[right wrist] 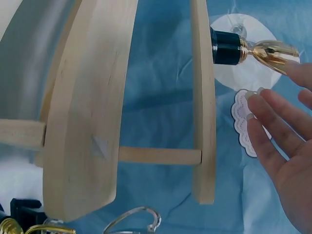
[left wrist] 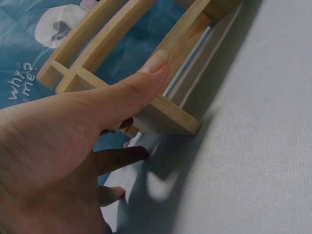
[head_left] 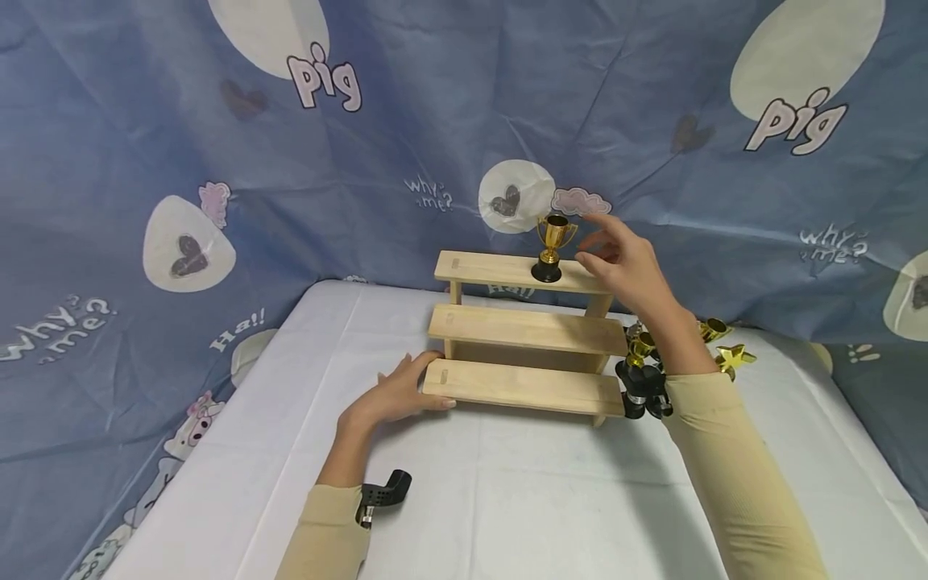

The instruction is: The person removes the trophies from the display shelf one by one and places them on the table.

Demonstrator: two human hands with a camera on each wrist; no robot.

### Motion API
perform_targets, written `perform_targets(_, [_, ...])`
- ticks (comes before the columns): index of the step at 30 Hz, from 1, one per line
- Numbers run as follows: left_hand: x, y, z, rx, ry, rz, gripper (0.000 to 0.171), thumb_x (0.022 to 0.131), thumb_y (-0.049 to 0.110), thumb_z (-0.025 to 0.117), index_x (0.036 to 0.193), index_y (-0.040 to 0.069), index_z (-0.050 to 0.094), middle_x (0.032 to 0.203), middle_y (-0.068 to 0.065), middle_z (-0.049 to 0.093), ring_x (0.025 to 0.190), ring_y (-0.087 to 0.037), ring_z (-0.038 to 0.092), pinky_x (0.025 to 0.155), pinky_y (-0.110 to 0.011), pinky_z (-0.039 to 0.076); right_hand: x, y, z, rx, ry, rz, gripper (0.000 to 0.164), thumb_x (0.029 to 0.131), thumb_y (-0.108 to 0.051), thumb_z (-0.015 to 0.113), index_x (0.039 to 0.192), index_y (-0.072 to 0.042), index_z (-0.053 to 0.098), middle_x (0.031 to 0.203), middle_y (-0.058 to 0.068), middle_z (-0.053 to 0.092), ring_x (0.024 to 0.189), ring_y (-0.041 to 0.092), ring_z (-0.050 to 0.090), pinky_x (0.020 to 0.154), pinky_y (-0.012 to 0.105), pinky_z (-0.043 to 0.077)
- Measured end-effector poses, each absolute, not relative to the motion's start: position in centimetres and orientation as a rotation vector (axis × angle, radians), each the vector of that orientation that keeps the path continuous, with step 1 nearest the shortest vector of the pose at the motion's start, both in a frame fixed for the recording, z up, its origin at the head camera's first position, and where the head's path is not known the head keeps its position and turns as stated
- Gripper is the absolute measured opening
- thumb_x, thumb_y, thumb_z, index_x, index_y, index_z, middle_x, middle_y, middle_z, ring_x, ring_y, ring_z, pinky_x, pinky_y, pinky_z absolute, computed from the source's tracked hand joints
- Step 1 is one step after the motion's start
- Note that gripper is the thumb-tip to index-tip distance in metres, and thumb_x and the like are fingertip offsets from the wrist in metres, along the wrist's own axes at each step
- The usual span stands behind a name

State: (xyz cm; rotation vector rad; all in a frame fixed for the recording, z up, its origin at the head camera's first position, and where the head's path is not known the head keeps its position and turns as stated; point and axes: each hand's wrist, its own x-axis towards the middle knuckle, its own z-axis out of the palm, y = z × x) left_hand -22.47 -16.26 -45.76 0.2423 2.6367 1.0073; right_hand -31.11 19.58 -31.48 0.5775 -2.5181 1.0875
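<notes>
A three-tier wooden stand (head_left: pixel 524 329) stands on the white-covered table. My left hand (head_left: pixel 397 393) grips the left end of its lowest step, thumb (left wrist: pixel 156 63) over the front edge and the index finger partly hidden behind the wood. On the top step, right of its middle, a small gold trophy cup (head_left: pixel 554 234) stands upright on a black base. My right hand (head_left: pixel 629 264) is just right of the cup with fingers loosely bent and apart, holding nothing. In the right wrist view a fingertip overlaps the trophy's (right wrist: pixel 226 48) rim; contact is unclear.
Several more trophies are bunched against the stand's right side, among them a gold cup (head_left: pixel 641 348) and a gold star (head_left: pixel 735 357), partly hidden by my right forearm. A blue printed cloth (head_left: pixel 406 242) hangs close behind the stand. White cloth (head_left: pixel 536 499) covers the table.
</notes>
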Motion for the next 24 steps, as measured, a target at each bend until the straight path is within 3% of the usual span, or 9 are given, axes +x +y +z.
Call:
perform_targets(2, [-22.4, -16.2, -45.9, 0.236, 2.637, 1.005, 0.089, 0.077, 0.055, 0.079, 0.15, 0.027, 0.036, 0.164, -0.011, 0.028, 0.155, -0.04, 0.003, 0.113, -0.078, -0.004, -31.3, 19.3, -31.5, 0.584, -2.516, 1.097, 0.057, 0.094, -0.019, 0.07, 0.146, -0.021, 0.048, 0.113, 0.012, 0.072, 0.093, 0.027, 0.071, 0.077, 0.04, 0.054])
perform_targets(12, [-22.1, -16.1, -46.1, 0.235, 2.633, 1.022, 0.09, 0.076, 0.055, 0.08, 0.15, 0.027, 0.037, 0.163, -0.012, 0.029, 0.155, -0.04, 0.005, 0.112, -0.078, -0.003, -31.2, 18.5, -31.8, 0.608, -2.492, 1.075, 0.046, 0.095, -0.019, 0.068, 0.139, -0.021, 0.055, 0.109, 0.011, 0.072, 0.09, 0.025, 0.071, 0.073, 0.035, 0.052])
perform_targets(19, [-22.2, -16.2, -45.8, 0.236, 2.638, 1.019, 0.09, 0.076, 0.057, 0.079, 0.15, 0.029, 0.037, 0.164, -0.012, 0.028, 0.155, -0.04, 0.004, 0.113, -0.078, -0.002, -31.1, 18.0, -31.8, 0.58, -2.405, 1.123, 0.031, 0.097, -0.019, 0.065, 0.128, -0.015, 0.06, 0.104, 0.012, 0.074, 0.092, 0.026, 0.071, 0.084, 0.041, 0.056])
perform_targets(24, [-22.3, -16.3, -45.6, 0.238, 2.636, 1.015, 0.091, 0.076, 0.057, 0.079, 0.151, 0.028, 0.036, 0.163, -0.012, 0.028, 0.155, -0.041, 0.004, 0.112, -0.079, -0.002, -31.1, 17.4, -31.6, 0.521, -2.38, 1.16, 0.023, 0.098, -0.021, 0.064, 0.119, -0.011, 0.063, 0.103, 0.011, 0.074, 0.088, 0.023, 0.071, 0.082, 0.03, 0.057])
